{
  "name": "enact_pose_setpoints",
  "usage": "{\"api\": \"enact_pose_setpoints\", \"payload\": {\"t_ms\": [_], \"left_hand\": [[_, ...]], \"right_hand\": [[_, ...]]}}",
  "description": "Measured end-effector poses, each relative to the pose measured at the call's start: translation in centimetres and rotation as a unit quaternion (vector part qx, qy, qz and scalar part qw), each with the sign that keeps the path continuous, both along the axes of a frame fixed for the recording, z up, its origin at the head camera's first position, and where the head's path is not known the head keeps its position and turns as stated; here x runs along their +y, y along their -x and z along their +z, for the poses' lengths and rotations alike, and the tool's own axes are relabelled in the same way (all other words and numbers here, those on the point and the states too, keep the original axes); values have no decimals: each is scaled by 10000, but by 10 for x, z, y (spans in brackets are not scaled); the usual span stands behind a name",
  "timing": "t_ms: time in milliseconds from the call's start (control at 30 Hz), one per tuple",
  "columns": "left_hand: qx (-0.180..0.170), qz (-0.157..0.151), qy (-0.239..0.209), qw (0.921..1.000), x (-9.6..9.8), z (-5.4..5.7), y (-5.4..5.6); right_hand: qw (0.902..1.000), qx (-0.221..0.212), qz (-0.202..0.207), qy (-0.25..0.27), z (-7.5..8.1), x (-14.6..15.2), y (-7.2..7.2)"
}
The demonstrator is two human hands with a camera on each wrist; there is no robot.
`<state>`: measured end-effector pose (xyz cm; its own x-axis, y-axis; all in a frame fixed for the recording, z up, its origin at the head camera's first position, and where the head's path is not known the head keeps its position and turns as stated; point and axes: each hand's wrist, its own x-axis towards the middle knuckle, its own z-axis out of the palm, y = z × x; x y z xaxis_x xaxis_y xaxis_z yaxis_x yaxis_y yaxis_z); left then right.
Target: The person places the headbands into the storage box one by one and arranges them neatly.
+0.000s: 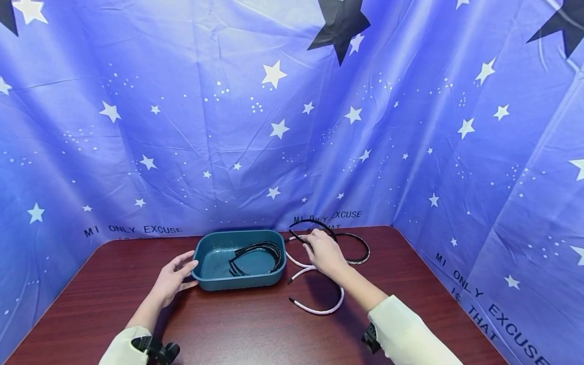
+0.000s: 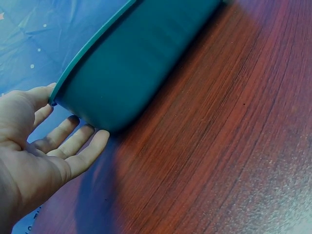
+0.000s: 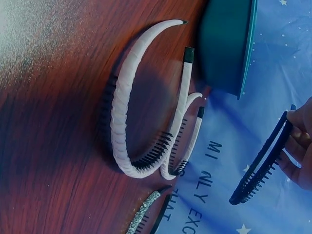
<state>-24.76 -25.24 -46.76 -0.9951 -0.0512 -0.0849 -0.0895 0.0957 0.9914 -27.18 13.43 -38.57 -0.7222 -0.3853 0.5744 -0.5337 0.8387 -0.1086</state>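
Observation:
At the left end of a teal plastic basin (image 1: pixel 232 285), my left hand (image 1: pixel 171 279) grips the rim, thumb over the edge and fingers against the outer wall. Several black headbands (image 1: pixel 276 257) lie together in the right half of the basin. My right hand (image 1: pixel 325 253) pinches a black toothed headband (image 3: pixel 258 168) by one end, raised above the table to the right of the basin. Below that hand lie two white wrapped headbands (image 3: pixel 119 112) with dark tips and comb teeth. A glittery headband (image 3: pixel 142 213) rests beyond them, partly cut off in the right wrist view.
The dark red wooden table (image 1: pixel 246 324) carries everything. A blue star-printed cloth (image 1: pixel 237 126) hangs along its back and right sides, close behind the basin. Dark camera mounts (image 1: pixel 155 349) are strapped at both sleeves.

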Motion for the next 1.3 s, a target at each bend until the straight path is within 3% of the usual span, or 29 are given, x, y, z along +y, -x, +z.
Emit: {"api": "enact_pose_setpoints", "payload": {"t_ms": [800,1300], "left_hand": [[-16,41,-63,10000,0,1,1],[-4,36,-18,10000,2,2,-1]], "right_hand": [[9994,-58,343,-27,-5,-23,-4],[9982,126,591,5,-2,-44,-8]]}}
